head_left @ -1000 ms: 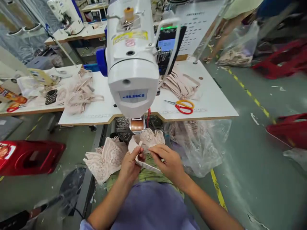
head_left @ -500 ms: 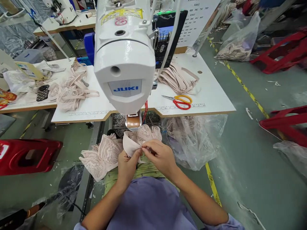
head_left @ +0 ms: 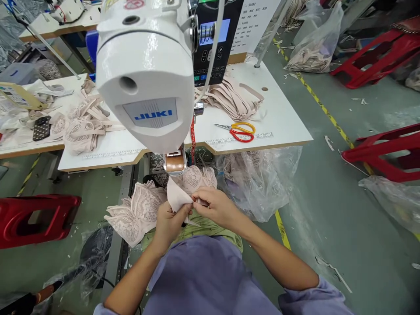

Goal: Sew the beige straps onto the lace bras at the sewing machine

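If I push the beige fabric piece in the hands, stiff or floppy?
Probably floppy: the beige fabric piece gathers to a point where the left hand and right hand pinch it. Likely light for its size, as it looks like thin cloth. It may spring back slightly, since it bows outward.

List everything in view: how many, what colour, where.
Sewing machines: at least two, white, centre, upper left
Control panel: one, black, upper centre
Printed sheet: one, white, beside panel
Worktables: several, white, centre and left
Scissors: one pair, red and yellow, worktable right
Fabric strips: one bundle, beige, behind scissors
Lace pieces: several, beige, lower centre and left
Dotted item: one, black, left worktable
Stools: three, red, one left, two right
Plastic bags: several, clear, mostly right
Held fabric: one, beige, lower centre
Shirt: one, purple, bottom centre
Left grip: one, bare, pinching held fabric
Right grip: one, bare, pinching likewise
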Tool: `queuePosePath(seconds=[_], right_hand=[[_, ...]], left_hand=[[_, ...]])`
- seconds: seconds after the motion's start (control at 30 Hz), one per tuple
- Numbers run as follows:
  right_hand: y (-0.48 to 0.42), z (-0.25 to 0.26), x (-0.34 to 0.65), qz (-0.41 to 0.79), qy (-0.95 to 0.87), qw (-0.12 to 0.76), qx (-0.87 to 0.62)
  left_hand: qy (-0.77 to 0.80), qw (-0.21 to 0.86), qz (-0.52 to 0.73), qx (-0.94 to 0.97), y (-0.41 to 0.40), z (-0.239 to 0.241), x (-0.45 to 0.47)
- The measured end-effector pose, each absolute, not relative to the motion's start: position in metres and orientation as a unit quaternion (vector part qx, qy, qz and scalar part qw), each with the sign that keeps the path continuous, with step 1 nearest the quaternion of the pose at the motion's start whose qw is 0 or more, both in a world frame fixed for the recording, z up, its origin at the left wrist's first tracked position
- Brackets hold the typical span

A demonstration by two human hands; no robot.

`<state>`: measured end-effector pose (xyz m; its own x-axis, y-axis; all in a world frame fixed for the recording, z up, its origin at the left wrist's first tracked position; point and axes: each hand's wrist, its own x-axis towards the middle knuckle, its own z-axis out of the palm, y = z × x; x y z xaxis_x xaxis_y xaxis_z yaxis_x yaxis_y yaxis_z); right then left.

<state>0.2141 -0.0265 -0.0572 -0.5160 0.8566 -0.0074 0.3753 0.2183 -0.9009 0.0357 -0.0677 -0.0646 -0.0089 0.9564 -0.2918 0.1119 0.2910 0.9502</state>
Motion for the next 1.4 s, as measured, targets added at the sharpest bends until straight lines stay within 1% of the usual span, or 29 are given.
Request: queuePosePath(seconds=[0.17, 0.27, 0.33, 0.47, 0.53, 0.73, 0.9, 1.1, 1.27, 1.4], right_hand=[[-0.033, -0.065, 0.206, 0.422, -0.728, 0.279, -0.462], [-0.034, -0.063, 0.203, 0.416, -0.719, 0.296, -0.471], [-0.031, -0.062, 0.203, 0.427, -0.710, 0.302, -0.473], [-0.023, -0.062, 0.214, 0.517, -0.655, 0.292, -0.467], [-0.021, -0.063, 0.221, 0.536, -0.632, 0.288, -0.480], [-0.024, -0.058, 0.227, 0.497, -0.658, 0.274, -0.496], [-0.026, -0.046, 0.225, 0.488, -0.687, 0.250, -0.477], [-0.020, -0.045, 0.226, 0.537, -0.660, 0.241, -0.467], [-0.010, -0.051, 0.228, 0.560, -0.663, 0.232, -0.439], [-0.010, -0.052, 0.225, 0.653, -0.567, 0.222, -0.449]], left_hand=[[0.594, 0.589, 0.374, 0.400, -0.062, -0.064, 0.032], [0.617, 0.560, 0.383, 0.400, -0.062, -0.062, 0.033], [0.625, 0.527, 0.381, 0.431, -0.060, -0.059, 0.033], [0.616, 0.507, 0.322, 0.509, -0.053, -0.052, 0.025], [0.608, 0.504, 0.294, 0.538, -0.049, -0.048, 0.020], [0.592, 0.517, 0.264, 0.559, -0.044, -0.040, 0.020], [0.585, 0.497, 0.251, 0.590, -0.046, -0.034, 0.025], [0.592, 0.490, 0.250, 0.590, -0.044, -0.027, 0.027], [0.591, 0.541, 0.260, 0.540, -0.040, -0.028, 0.024], [0.593, 0.575, 0.266, 0.498, -0.038, -0.030, 0.021]])
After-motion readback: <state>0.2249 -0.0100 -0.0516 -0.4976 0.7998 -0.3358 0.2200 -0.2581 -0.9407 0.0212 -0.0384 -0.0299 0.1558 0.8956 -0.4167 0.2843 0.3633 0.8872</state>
